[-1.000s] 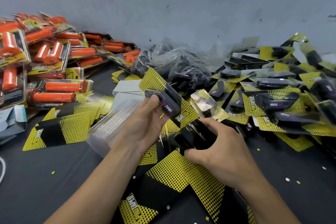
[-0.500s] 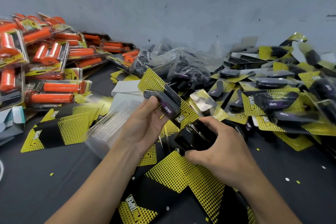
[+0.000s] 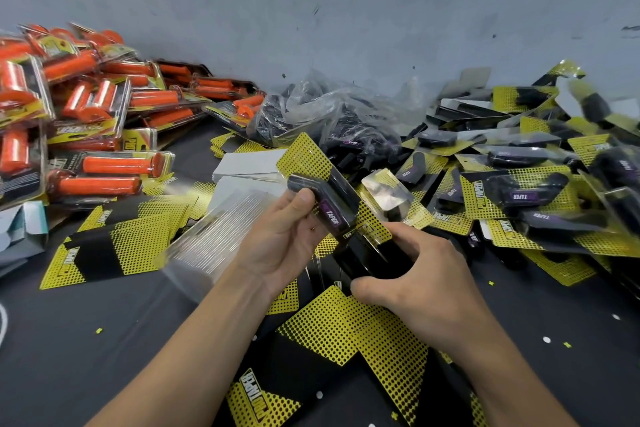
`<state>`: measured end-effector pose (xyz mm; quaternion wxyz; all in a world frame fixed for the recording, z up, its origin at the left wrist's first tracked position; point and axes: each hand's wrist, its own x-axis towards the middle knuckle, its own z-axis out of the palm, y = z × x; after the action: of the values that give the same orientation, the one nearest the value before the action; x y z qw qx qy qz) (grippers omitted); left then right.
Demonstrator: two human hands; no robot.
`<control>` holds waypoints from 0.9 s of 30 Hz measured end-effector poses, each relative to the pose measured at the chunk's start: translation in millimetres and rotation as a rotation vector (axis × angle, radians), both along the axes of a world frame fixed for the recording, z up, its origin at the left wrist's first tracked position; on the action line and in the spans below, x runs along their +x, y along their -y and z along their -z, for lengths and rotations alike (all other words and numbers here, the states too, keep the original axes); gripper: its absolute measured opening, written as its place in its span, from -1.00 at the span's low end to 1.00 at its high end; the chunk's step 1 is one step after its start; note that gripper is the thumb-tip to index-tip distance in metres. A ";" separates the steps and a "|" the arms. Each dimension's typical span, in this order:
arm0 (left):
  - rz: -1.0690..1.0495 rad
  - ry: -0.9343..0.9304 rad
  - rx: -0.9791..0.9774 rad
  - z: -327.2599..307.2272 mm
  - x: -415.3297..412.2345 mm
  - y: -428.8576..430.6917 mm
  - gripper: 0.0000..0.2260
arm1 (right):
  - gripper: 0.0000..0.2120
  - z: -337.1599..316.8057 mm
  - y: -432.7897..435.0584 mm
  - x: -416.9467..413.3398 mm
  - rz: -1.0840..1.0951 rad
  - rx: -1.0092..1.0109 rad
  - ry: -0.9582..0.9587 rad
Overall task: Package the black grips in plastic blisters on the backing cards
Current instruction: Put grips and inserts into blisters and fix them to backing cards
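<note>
The right hand [image 3: 415, 281] covers much of a glossy black object [image 3: 367, 262], so what it is cannot be told. The fingers of the left hand [image 3: 280, 239] are hidden behind the backing card [image 3: 304, 158]. The stack of clear blisters [image 3: 214, 239] is blurred, and the orange packs [image 3: 20, 156] run off the left edge.

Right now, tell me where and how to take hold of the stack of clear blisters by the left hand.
Grip the blister stack across its two long sides, near the middle, coming down from above. It lies as a long nested row with thin edges up, so an end grip would probably peel off only a few.
</note>
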<state>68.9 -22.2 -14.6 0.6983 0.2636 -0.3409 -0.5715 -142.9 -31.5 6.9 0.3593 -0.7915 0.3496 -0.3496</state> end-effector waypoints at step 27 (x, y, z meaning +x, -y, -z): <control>-0.081 -0.029 0.060 3.2 -10.1 -0.4 -0.85 | -0.64 6.9 8.1 3.4 0.126 0.272 -0.007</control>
<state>58.8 -21.8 -17.8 0.7174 0.2898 -0.3024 -0.5566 -139.5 -39.5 0.0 0.4392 -0.7134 0.4438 -0.3181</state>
